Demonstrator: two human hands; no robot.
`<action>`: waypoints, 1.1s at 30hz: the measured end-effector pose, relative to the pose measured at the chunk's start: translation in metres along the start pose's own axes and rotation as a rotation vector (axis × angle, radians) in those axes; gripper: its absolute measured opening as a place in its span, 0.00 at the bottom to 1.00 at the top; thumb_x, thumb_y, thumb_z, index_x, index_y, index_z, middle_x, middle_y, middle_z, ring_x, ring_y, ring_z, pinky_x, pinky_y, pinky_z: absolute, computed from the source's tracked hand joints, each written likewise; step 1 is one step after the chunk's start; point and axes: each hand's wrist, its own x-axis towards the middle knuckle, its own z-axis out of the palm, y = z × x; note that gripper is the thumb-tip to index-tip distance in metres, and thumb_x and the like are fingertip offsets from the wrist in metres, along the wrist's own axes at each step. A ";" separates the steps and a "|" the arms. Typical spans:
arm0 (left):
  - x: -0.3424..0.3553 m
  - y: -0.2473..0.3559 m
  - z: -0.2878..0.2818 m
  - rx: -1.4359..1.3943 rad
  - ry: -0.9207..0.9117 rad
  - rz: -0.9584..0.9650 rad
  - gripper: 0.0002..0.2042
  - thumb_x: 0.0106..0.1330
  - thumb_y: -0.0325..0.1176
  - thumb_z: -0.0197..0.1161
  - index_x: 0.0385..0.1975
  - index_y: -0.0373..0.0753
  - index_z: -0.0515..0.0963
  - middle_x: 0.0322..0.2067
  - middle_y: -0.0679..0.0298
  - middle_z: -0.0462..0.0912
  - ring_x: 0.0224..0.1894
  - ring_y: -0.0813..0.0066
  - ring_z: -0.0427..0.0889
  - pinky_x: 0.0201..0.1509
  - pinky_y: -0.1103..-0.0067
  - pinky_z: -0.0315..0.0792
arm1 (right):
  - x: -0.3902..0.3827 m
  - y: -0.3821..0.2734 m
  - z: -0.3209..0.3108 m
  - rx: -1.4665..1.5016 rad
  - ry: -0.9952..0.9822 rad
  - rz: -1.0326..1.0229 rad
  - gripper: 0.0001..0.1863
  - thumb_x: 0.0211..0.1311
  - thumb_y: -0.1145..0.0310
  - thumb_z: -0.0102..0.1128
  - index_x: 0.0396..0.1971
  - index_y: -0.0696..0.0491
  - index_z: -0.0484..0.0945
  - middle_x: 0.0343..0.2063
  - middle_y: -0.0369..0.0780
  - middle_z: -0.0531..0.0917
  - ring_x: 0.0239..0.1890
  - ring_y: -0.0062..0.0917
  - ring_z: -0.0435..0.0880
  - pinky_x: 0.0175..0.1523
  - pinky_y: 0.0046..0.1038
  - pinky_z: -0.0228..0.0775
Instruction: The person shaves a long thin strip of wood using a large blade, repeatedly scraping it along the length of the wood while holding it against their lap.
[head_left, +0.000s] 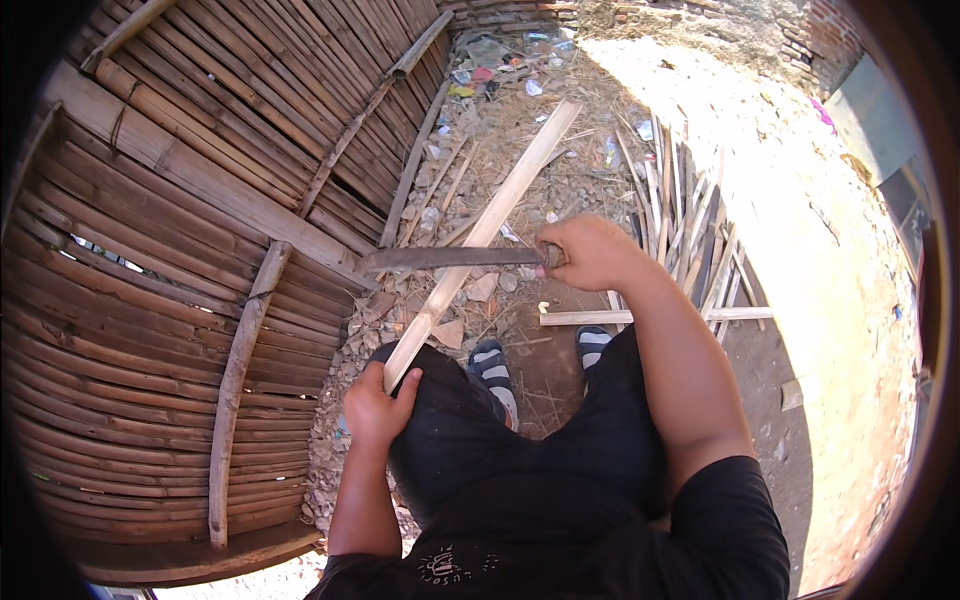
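A long, pale strip of split bamboo (487, 223) slants from my left thigh up and away to the right. Its near end is gripped in my left hand (377, 404), thumb on top and fingers wrapped round the edge. My right hand (588, 252) is closed round the handle of a machete (455, 257). The dark blade points left and lies across the middle of the strip. Whether the blade touches the bamboo or hovers just over it, I cannot tell.
A bamboo-slat wall (150, 330) with a leaning pole (243, 390) rises at my left. Several loose strips (690, 215) are piled ahead on the right, with one strip (655, 315) lying crosswise before my sandalled feet (492, 375). Rubble (480, 288) and litter (533, 88) cover the ground ahead.
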 end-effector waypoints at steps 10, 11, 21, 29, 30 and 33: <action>0.001 0.006 0.000 -0.011 -0.005 -0.014 0.24 0.58 0.53 0.77 0.28 0.36 0.77 0.22 0.50 0.81 0.26 0.44 0.83 0.32 0.59 0.74 | -0.002 0.040 -0.005 0.096 0.264 0.148 0.19 0.58 0.58 0.74 0.43 0.55 0.83 0.30 0.50 0.86 0.38 0.51 0.85 0.45 0.47 0.76; 0.000 0.005 0.000 -0.019 0.001 -0.016 0.24 0.58 0.53 0.77 0.28 0.36 0.77 0.22 0.50 0.81 0.26 0.44 0.83 0.32 0.59 0.75 | -0.002 0.028 -0.003 0.040 0.204 0.090 0.19 0.57 0.59 0.74 0.42 0.55 0.83 0.30 0.51 0.86 0.37 0.51 0.85 0.43 0.47 0.75; -0.007 -0.017 -0.005 -0.059 0.067 0.055 0.21 0.66 0.52 0.70 0.28 0.38 0.75 0.22 0.50 0.79 0.26 0.43 0.80 0.30 0.57 0.72 | -0.010 0.041 -0.027 0.057 0.243 0.302 0.18 0.59 0.58 0.72 0.45 0.52 0.84 0.32 0.49 0.87 0.43 0.49 0.86 0.49 0.47 0.77; -0.021 -0.029 -0.006 0.118 0.197 0.125 0.22 0.68 0.53 0.68 0.37 0.35 0.79 0.28 0.50 0.83 0.28 0.43 0.83 0.31 0.57 0.76 | -0.007 0.020 0.000 -0.056 0.160 0.040 0.17 0.57 0.58 0.73 0.41 0.52 0.83 0.28 0.49 0.85 0.37 0.50 0.86 0.43 0.48 0.76; -0.021 -0.028 -0.007 0.132 0.197 0.122 0.23 0.68 0.53 0.68 0.38 0.35 0.80 0.28 0.50 0.84 0.28 0.44 0.83 0.31 0.58 0.76 | -0.008 0.013 0.005 -0.086 0.123 -0.008 0.17 0.57 0.57 0.73 0.41 0.52 0.82 0.28 0.49 0.85 0.37 0.50 0.86 0.43 0.49 0.75; -0.026 -0.038 -0.011 0.204 0.240 0.095 0.23 0.65 0.54 0.71 0.36 0.36 0.80 0.28 0.51 0.84 0.28 0.46 0.84 0.31 0.59 0.76 | -0.005 -0.006 0.001 -0.090 0.065 -0.027 0.17 0.57 0.57 0.72 0.40 0.52 0.81 0.29 0.48 0.86 0.38 0.50 0.86 0.44 0.50 0.76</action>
